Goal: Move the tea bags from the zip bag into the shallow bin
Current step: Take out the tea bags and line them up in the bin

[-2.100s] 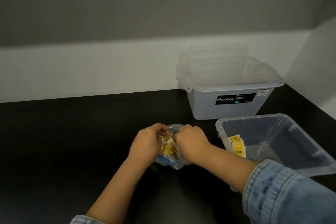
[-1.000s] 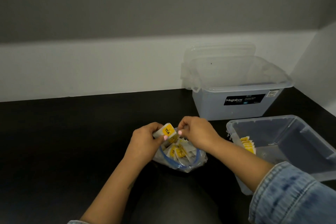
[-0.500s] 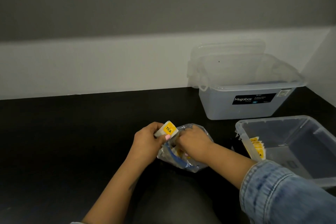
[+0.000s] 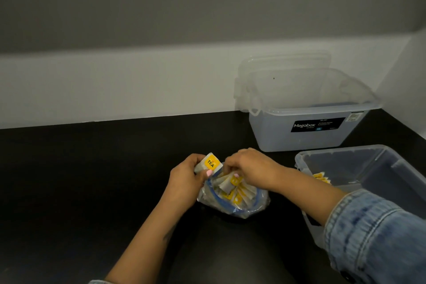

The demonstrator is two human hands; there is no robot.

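Note:
A clear zip bag [image 4: 232,200] with a blue zip rim lies open on the black counter, holding several yellow-and-white tea bags [image 4: 239,193]. My left hand [image 4: 186,180] grips a tea bag [image 4: 210,163] marked TEA at the bag's left rim. My right hand [image 4: 250,168] reaches into the bag's mouth and pinches a tea bag [image 4: 227,185] there. The shallow clear bin [image 4: 378,168] sits to the right, with a few tea bags [image 4: 321,177] standing against its left wall.
A taller clear bin [image 4: 306,136] labelled Megabox stands behind the shallow one against the white wall, with a lid [image 4: 285,60] leaning behind it. The black counter [image 4: 92,180] stretches away to the left.
My right hand has lifted slightly inside the bag, pulling a tea bag up. My left hand keeps hold of the TEA bag at the bag's rim. The camera shifted a little.

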